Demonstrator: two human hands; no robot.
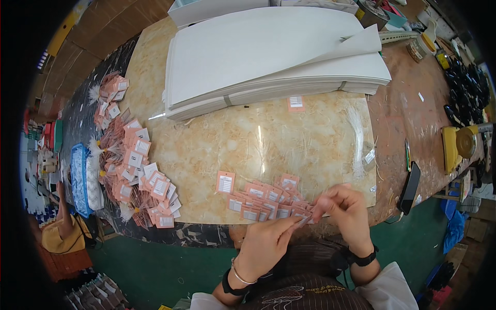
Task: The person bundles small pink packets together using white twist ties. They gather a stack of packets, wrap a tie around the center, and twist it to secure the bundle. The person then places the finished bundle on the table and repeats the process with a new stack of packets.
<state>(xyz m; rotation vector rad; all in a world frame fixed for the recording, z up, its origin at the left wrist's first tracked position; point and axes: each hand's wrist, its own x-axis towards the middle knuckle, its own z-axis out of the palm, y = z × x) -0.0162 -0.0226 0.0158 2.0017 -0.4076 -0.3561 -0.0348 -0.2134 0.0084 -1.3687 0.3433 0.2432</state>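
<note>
At the table's near edge my hands come together over a loose pile of pink tags (257, 190) with white labels. My left hand (266, 238) is closed, thumb and fingers pinching a pink tag (305, 221). Close beside it, my right hand (347, 209) is closed too, its fingertips pinched on a small pink piece that looks like the same kind of tag. Whether a string is threaded there is too small to tell. A single tag (225, 182) lies flat left of the pile, and another (296, 103) lies by the paper stack.
Bundles of strung pink tags (135, 155) lie along the left side. A thick stack of white sheets (258, 57) fills the back. Clear strings (355, 139) lie at right, near a phone (409, 188) and a yellow tape dispenser (451, 150). Another person's arm (63, 209) shows far left.
</note>
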